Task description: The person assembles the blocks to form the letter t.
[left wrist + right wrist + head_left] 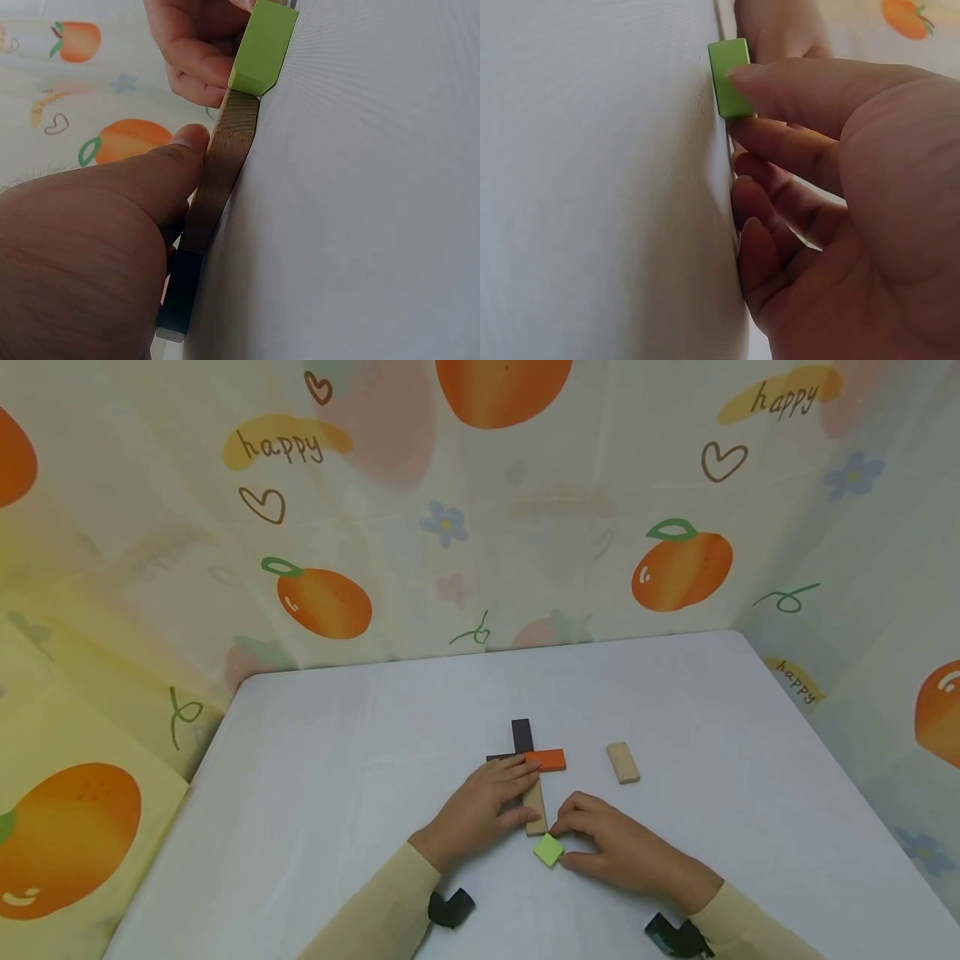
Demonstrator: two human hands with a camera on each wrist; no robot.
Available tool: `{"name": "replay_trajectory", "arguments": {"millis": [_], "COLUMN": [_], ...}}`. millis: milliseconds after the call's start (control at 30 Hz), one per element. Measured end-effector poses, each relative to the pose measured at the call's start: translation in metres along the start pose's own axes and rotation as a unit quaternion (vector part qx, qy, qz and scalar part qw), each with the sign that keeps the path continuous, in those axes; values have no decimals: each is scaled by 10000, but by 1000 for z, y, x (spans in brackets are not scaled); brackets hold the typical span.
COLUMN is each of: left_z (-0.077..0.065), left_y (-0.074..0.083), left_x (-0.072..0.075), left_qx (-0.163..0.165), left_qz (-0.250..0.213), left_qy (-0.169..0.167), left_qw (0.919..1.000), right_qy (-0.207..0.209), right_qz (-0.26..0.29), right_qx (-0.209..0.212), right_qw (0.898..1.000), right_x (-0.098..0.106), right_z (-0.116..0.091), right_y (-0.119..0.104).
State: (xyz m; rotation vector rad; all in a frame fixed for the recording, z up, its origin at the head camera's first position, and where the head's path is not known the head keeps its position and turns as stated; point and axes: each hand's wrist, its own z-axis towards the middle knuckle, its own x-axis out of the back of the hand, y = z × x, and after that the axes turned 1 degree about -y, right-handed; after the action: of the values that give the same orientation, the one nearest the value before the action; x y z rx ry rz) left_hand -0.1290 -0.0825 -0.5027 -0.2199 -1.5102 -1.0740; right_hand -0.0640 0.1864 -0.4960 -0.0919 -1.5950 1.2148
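Observation:
Flat blocks form a cross shape on the table: a dark block [522, 735] at the far end, another dark block [497, 757] to the left, an orange block [552, 761] to the right and a wooden block [536, 818] towards me. My left hand [480, 802] rests over the middle, its extended fingers on the orange block and its thumb touching the wooden one. At the wooden block's near end lies a light green block [549, 851], turned cornerwise. Thumb and index finger of my right hand [626, 845] pinch that green block; its other fingers are bent.
A loose wooden block [623, 763] lies to the right of the cross. The white table [337, 735] has its back edge against a printed fabric curtain [525, 560]. Black straps with camera mounts [452, 910] hang at both wrists.

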Motion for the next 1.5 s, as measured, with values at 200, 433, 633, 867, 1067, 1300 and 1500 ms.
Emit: {"name": "replay_trajectory", "arguments": {"millis": [200, 433, 633, 867, 1067, 1300, 1500], "left_z": [1, 1, 2, 3, 3, 4, 1], "left_y": [0, 1, 2, 3, 3, 3, 1], "left_x": [0, 1, 2, 2, 3, 2, 0], "left_qx": [-18, -14, 25, 73, 80, 21, 44], "left_qz": [-17, -78, -117, -85, -70, -64, -27], "left_qy": [18, -13, -91, -152, -130, -91, -64], "left_qw": [10000, 10000, 9999, 9998, 9999, 9999, 10000], "right_qy": [40, 214, 458, 591, 637, 552, 682], "right_qz": [6, 288, 433, 877, 1282, 1928, 2254], "right_qx": [-18, 53, 276, 293, 292, 208, 348], "right_qw": [10000, 9993, 9976, 9940, 9893, 9795, 9713], "right_x": [-1, 1, 5, 12, 20, 33, 46], "right_z": [0, 0, 0, 0, 0, -3, -5], "right_y": [1, 3, 3, 0, -1, 0, 0]}}
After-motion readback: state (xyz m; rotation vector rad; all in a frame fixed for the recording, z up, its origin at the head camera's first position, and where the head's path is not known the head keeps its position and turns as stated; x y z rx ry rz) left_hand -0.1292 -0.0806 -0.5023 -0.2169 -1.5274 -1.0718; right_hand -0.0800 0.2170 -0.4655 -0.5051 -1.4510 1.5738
